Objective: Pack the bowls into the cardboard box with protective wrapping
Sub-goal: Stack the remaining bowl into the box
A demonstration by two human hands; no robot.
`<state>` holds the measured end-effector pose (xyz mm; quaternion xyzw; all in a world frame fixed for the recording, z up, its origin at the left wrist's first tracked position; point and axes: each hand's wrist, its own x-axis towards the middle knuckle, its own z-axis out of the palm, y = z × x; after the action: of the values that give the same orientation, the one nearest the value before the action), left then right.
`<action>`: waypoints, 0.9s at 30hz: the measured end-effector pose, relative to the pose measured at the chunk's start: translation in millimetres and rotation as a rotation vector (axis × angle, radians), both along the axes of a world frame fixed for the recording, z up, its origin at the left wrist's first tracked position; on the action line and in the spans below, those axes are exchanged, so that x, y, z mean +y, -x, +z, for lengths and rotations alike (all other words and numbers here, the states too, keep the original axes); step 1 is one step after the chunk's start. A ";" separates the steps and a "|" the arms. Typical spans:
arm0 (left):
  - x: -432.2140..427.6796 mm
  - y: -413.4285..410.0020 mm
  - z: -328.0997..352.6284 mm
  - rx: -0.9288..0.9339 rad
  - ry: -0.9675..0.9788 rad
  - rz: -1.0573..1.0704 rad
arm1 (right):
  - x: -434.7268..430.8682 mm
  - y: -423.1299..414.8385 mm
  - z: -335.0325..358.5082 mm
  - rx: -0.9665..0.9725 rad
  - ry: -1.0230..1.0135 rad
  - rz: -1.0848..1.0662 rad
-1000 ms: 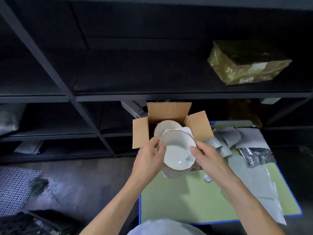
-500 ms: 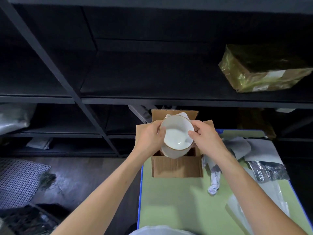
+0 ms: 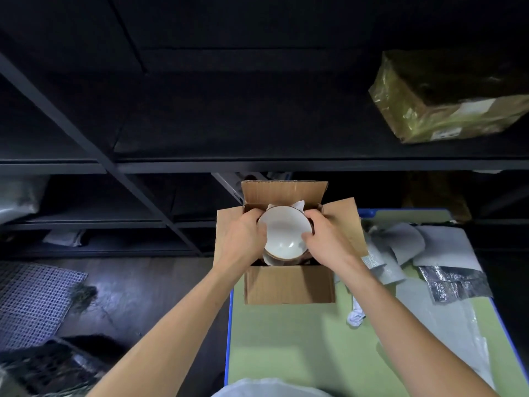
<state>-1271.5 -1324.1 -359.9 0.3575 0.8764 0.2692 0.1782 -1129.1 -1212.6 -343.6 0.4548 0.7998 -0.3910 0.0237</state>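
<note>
Just left of centre, the left grip [image 3: 243, 239] is curled round the left rim of the white ceramic bowl with a brown rim [image 3: 284, 233], thumb over the edge. The bowl sits low in the mouth of the open brown cardboard box [image 3: 289, 285]. It faces up, with white wrapping paper [image 3: 299, 204] poking out behind it and under its near edge. On its right, the right grip [image 3: 329, 242] pinches the opposite rim the same way.

So this looks like the seating step, the bowl being settled into the box. Whether it has bottomed out, I can't tell. Next, I'd say: ease it level and let go on both sides. Then reach for padding from the loose grey sheets [image 3: 400, 242] on the green table [image 3: 286, 353], right of the box.
</note>
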 end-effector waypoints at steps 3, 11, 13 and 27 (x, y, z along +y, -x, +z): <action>2.8 -1.7 4.6 0.048 0.024 -0.014 | -1.5 4.6 -2.9 -0.029 -0.066 0.013; 3.9 -7.3 1.3 0.193 0.141 -0.093 | -19.5 10.7 -7.7 -0.156 -0.264 0.054; 4.5 -2.0 -1.3 0.241 0.165 -0.126 | -21.0 12.3 -7.2 -0.165 -0.281 0.057; 5.3 -8.0 -1.9 0.223 0.186 -0.167 | -23.8 6.5 -18.7 -0.191 -0.473 0.127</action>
<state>-1263.5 -1318.9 -361.8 0.4386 0.8791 0.1297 0.1342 -1135.6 -1236.4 -362.3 0.4315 0.8900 -0.1465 0.0165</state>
